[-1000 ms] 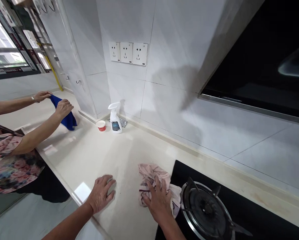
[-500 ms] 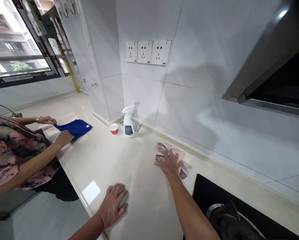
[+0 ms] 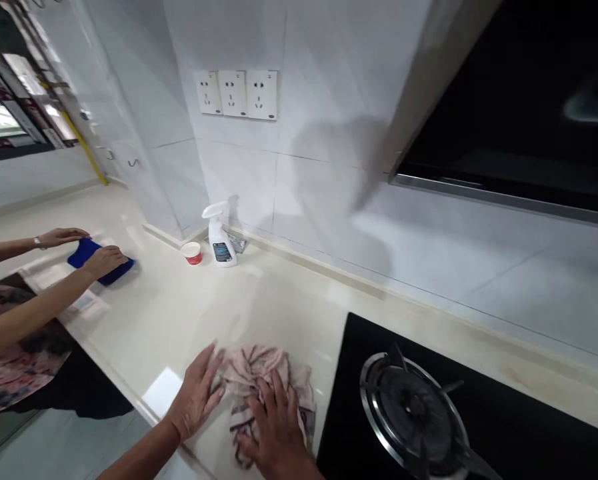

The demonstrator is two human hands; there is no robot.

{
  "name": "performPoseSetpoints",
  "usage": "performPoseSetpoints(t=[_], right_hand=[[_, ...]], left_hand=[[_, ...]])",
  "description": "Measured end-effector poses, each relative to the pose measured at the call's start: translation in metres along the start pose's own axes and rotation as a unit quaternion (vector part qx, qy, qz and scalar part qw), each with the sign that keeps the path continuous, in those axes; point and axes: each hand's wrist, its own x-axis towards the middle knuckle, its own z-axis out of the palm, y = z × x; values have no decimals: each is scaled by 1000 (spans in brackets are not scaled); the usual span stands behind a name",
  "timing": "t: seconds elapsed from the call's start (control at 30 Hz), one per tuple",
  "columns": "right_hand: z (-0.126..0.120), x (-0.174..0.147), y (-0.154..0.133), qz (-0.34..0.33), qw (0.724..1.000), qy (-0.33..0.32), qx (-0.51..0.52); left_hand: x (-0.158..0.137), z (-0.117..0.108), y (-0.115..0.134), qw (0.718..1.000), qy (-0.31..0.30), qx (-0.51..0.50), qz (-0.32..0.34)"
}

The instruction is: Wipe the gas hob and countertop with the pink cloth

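On ctr [image 3: 189, 307] | R fingers [image 3: 280, 395] spread, hiding pt of pink cloth [image 3: 253, 365] | L fingers [image 3: 199, 365] apart | hob [image 3: 483, 400] cut off

light: bright, daylight at window [image 3: 1, 120] | glare: white patch at front edge of table [image 3: 193, 313] | shadow: large, soft, on wall [image 3: 341, 160] above back edge | dark: hood [image 3: 503, 120], faint reflection | blur: slight, sockets [image 3: 235, 93] soft | distortion: wide-angle stretch toward borders
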Motion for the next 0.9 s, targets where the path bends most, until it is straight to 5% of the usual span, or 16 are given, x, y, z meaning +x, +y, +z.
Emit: performPoseSetpoints(t=[0.1, 0.3, 0.47, 0.6, 0.9], right_hand=[[-7, -4, 37, 90, 994, 32, -43], [-76, 111, 129, 318, 943, 9, -93], [-98, 149, 159, 369, 928, -20, -56], [-73, 113, 120, 370, 927, -20, -62], [2, -53, -52, 305, 951, 54, -16]], left_hand=[[1, 5, -5, 1000, 3, 2, 15], [2, 8, -10, 1000, -15, 4, 8], [4, 7, -9, 999, -49, -3, -5], [5, 13, -11, 997, -67, -15, -20], [12, 12, -10, 995, -80, -48, -38]])
